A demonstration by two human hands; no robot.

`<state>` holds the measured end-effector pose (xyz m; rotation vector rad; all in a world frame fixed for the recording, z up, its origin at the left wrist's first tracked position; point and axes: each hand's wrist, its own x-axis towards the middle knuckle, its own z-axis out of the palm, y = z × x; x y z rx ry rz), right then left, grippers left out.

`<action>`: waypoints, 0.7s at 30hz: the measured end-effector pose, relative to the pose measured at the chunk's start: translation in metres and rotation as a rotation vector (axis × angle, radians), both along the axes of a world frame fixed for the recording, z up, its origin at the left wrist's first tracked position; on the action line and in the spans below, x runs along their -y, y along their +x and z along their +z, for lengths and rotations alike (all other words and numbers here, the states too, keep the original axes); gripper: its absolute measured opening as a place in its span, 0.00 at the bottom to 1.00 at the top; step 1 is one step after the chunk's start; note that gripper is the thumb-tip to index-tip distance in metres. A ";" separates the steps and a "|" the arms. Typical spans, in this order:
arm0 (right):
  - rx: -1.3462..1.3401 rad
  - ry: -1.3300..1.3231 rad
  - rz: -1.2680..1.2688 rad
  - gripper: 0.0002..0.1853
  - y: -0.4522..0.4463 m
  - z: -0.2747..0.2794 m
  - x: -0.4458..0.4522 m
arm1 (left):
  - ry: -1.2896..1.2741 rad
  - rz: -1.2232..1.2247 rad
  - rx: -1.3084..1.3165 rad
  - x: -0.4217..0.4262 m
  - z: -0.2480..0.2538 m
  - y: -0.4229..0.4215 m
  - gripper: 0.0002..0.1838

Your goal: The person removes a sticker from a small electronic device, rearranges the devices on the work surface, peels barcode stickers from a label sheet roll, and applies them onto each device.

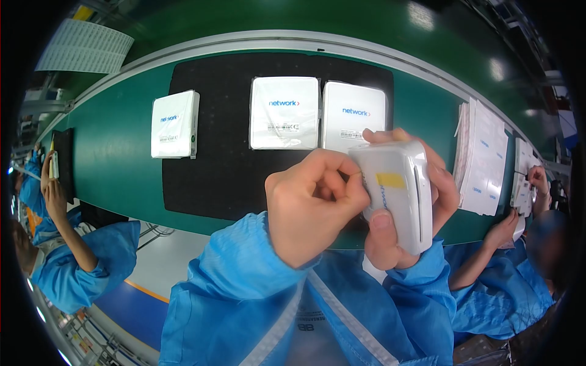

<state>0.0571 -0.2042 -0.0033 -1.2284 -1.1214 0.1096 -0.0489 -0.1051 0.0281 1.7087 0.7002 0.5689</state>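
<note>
My right hand [441, 186] is wrapped round a white box-shaped device [397, 183], held tilted above the table's near edge. The device has a blue "network" mark, a yellow piece of tape [390, 180], a narrow slot along one side and what looks like clear plastic film over it. My left hand [317, 204] is closed in a pinch against the device's left edge; whatever lies between its fingertips is too small to make out. Just beyond my hands lie two more white devices, one at the middle [285, 113] and one partly covered by my fingers [354, 110].
A black mat [213, 183] covers part of the green table [116, 152]. Another white device [174, 125] rests on the mat's left edge. Stacked printed sheets [485, 158] lie to the right. People in blue sleeves work on both sides, their hands [56, 198] [503, 229] holding items.
</note>
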 end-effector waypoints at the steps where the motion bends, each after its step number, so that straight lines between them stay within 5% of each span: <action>1: -0.006 0.072 0.000 0.33 0.000 -0.001 -0.002 | 0.004 0.002 0.007 0.000 0.000 0.001 0.07; 21: 0.002 0.095 0.008 0.32 -0.001 -0.001 -0.003 | 0.007 -0.050 0.042 -0.003 -0.006 -0.002 0.07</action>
